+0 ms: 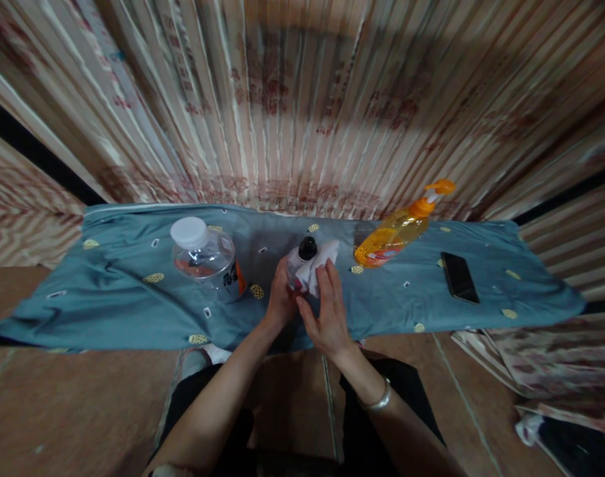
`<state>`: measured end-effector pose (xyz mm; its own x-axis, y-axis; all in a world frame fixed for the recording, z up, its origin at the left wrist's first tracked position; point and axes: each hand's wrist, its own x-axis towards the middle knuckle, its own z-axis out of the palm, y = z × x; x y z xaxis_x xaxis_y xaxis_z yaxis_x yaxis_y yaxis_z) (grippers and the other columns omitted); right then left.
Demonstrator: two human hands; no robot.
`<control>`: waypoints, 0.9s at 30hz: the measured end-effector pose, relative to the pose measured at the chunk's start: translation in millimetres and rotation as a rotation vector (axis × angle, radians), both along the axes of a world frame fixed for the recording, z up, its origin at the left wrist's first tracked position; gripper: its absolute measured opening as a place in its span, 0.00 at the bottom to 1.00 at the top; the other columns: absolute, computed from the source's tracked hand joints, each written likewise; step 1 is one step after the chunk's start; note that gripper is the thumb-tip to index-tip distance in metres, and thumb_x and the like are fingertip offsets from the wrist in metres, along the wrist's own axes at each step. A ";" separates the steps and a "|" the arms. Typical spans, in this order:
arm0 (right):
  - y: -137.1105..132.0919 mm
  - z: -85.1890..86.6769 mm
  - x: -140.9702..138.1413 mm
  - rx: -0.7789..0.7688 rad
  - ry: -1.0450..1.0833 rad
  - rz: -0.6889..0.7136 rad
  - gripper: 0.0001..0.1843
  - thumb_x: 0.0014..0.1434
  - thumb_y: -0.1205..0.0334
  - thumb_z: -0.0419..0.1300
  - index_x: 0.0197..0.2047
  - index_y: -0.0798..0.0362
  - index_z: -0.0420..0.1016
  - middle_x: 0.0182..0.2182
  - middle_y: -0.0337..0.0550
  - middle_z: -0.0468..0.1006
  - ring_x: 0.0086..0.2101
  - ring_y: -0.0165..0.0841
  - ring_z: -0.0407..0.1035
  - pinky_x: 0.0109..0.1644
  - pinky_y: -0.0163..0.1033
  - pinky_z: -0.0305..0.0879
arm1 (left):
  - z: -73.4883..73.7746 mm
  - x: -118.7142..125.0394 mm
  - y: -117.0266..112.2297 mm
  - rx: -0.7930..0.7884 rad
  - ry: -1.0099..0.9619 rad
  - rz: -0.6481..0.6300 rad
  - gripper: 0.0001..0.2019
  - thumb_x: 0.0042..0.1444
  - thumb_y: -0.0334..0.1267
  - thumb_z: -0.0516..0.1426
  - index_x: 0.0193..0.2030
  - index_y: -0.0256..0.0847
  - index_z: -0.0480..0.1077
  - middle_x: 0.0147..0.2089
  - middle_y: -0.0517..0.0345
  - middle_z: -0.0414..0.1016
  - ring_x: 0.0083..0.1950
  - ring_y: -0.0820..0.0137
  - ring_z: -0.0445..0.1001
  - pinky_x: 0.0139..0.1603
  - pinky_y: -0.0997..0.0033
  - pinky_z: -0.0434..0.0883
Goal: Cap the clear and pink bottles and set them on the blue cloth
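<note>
Near the middle of the cloth-covered surface stands a small bottle with a black cap (307, 248). My left hand (281, 295) is wrapped round its left side. A crumpled white tissue or cloth (322, 262) lies against the bottle's right side, and my right hand (327, 311) presses it there with its fingers. Much of the bottle's body is hidden behind my hands and the white cloth. To the left is a large clear plastic jar (203, 265) with a white lid and an orange and black label. Right of my hands stands an orange pump bottle (394, 235).
A black phone (460, 277) lies at the right on the blue-green cloth (108, 285) with yellow patterns. Striped curtains (302, 119) hang close behind the surface. Dark poles (38, 149) run along both sides. Tiled floor and my legs are below the front edge.
</note>
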<state>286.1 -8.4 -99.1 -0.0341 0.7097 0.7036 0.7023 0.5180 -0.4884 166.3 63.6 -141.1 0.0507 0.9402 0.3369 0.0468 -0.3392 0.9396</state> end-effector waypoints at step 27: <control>-5.7 21.6 40.3 -0.135 0.311 -0.025 0.21 0.73 0.55 0.56 0.66 0.44 0.70 0.67 0.51 0.72 0.66 0.44 0.68 0.68 0.57 0.69 | 8.5 10.0 -6.4 -0.193 -0.059 -0.277 0.35 0.57 0.45 0.69 0.69 0.50 0.62 0.68 0.45 0.72 0.68 0.53 0.73 0.63 0.53 0.74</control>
<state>326.5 -14.2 -77.5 0.1862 0.7952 0.5771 0.5205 0.4184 -0.7444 176.3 57.2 -132.6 0.2984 0.9403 0.1637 -0.0787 -0.1467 0.9860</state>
